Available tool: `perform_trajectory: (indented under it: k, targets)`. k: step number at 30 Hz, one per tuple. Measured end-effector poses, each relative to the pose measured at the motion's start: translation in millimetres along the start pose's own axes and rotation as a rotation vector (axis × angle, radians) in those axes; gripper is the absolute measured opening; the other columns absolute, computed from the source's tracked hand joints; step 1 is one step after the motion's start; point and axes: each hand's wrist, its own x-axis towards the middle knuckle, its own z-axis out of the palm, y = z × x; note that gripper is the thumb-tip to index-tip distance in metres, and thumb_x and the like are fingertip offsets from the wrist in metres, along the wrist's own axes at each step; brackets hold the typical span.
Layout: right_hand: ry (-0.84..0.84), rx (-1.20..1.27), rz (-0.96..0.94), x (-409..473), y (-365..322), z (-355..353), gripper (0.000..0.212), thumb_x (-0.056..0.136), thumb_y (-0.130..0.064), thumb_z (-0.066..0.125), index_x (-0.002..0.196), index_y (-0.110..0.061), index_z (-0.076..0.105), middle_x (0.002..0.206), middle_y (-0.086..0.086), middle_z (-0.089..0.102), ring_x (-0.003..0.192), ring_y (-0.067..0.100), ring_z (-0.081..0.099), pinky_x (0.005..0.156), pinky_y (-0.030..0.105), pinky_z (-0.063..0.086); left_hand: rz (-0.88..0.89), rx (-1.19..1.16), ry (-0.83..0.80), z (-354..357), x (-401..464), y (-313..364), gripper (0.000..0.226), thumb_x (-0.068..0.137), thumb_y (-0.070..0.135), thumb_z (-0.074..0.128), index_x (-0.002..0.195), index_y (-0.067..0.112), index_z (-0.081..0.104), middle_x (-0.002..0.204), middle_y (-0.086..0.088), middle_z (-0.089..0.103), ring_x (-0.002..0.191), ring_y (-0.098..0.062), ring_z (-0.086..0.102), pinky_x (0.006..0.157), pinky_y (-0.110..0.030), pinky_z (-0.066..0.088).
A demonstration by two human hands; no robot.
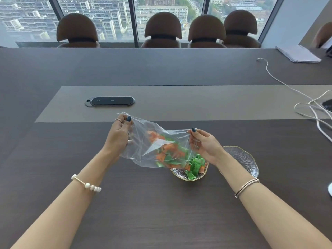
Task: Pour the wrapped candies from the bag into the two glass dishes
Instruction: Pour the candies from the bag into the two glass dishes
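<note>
We hold a thin, crinkled clear plastic bag (pixel 152 146) above the dark wood-grain bench (pixel 143 212): our left hand (pixel 119 135) pinches its raised end, our right hand (pixel 204 143) grips the lower end. Orange and green wrapped candies (pixel 195 165) spill into the ribbed, gold-rimmed glass dish (pixel 181 175). A second dish (pixel 246 159) sits just beside it, toward the bench's right edge.

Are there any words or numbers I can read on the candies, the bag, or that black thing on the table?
No readable text anywhere.
Green and orange wrapped candies: any print is too blurred to read.
Clear plastic bag, held by the left hand and right hand: no print shows.
Black oval panel set in the table: two tiny pale marks, too small to read.
White stack of papers: too far away to read.
</note>
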Motion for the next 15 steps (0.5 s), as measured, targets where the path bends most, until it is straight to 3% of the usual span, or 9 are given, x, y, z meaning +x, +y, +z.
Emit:
perform_trajectory:
  k: [15]
  targets:
    - [-0.035,-0.027,-0.024,-3.2,-12.5,11.0,0.024,0.088,-0.017,0.055,0.075,-0.018,0.075,0.063,-0.005,0.063,0.065,0.009,0.056,0.069,0.025,0.046,0.026,0.078,0.092,-9.6,-2.1,2.4,0.023,0.096,0.022,0.036,0.075,0.025,0.044,0.064,0.005,0.038,0.053,-0.009,0.033,0.05,-0.027,0.031]
